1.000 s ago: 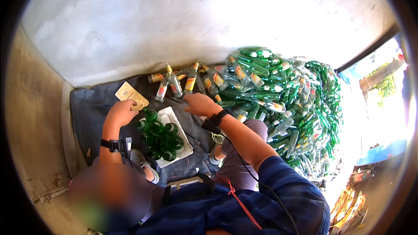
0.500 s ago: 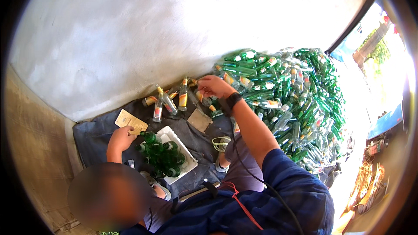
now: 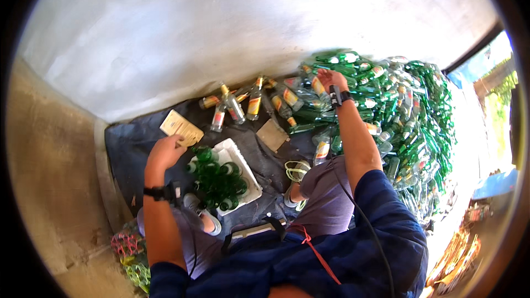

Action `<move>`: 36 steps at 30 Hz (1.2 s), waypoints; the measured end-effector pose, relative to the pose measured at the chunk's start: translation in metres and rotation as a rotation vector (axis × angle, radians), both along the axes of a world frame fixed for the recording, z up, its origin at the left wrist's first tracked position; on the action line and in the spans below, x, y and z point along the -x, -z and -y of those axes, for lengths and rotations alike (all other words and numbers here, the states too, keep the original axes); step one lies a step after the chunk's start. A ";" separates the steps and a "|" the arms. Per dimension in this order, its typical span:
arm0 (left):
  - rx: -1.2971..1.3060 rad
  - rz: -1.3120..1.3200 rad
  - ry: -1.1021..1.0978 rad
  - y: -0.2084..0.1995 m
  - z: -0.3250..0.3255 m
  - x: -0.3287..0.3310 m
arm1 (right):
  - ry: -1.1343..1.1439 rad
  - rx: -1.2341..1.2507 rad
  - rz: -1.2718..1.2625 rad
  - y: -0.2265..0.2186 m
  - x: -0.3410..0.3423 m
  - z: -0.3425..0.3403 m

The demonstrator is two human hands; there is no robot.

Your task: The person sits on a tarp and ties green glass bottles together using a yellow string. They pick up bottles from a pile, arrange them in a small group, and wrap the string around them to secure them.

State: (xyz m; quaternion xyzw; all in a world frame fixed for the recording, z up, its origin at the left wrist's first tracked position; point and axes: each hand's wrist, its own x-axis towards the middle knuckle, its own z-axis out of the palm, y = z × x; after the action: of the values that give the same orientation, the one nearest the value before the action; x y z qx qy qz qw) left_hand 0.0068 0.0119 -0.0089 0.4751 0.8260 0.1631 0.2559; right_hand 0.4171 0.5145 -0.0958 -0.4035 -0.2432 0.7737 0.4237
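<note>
My right hand point(image 3: 333, 79) reaches over the left part of a big heap of green and clear glass bottles point(image 3: 400, 116). Its fingers are apart, beside a clear bottle with an orange label point(image 3: 318, 86); I see nothing held. My left hand point(image 3: 165, 152) is curled at the near edge of a printed tan card point(image 3: 181, 126), with fingertips overlapping its corner. Right of that hand stands a white foam box point(image 3: 251, 184), with green bottles point(image 3: 218, 176) clustered in its left side, mouths hidden or hard to make out.
Several labelled clear bottles point(image 3: 255, 99) stand or lie along the wall point(image 3: 182, 38). A brown cardboard piece point(image 3: 273, 135) lies on the dark sheet point(image 3: 135, 152). My shoes flank the box. Colourful netting point(image 3: 130, 248) sits at the lower left.
My right hand has moved right, from the labelled bottles by the wall toward the heap. My left hand stays at the card. The whole view has shifted, and my left forearm shows more.
</note>
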 end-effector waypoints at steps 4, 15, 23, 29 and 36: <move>-0.083 -0.084 -0.015 -0.007 -0.010 -0.004 | 0.166 -0.058 0.037 0.019 -0.004 -0.031; -0.330 -0.180 -0.139 -0.003 -0.040 -0.004 | 0.303 0.044 0.030 0.060 -0.018 -0.117; -0.370 -0.176 -0.258 0.001 -0.060 -0.010 | 0.352 0.157 -0.077 0.058 0.014 -0.149; -0.329 -0.165 -0.235 0.006 -0.066 -0.011 | 0.389 0.195 -0.130 0.077 0.005 -0.171; -0.341 -0.165 -0.216 -0.009 -0.062 -0.021 | 0.428 0.114 -0.182 0.066 -0.013 -0.159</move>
State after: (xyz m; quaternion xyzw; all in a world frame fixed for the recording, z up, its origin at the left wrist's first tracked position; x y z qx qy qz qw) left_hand 0.0276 0.0742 0.0001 0.4320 0.8507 0.2875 0.0844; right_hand 0.4304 0.6733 -0.1621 -0.3978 -0.0688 0.7119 0.5746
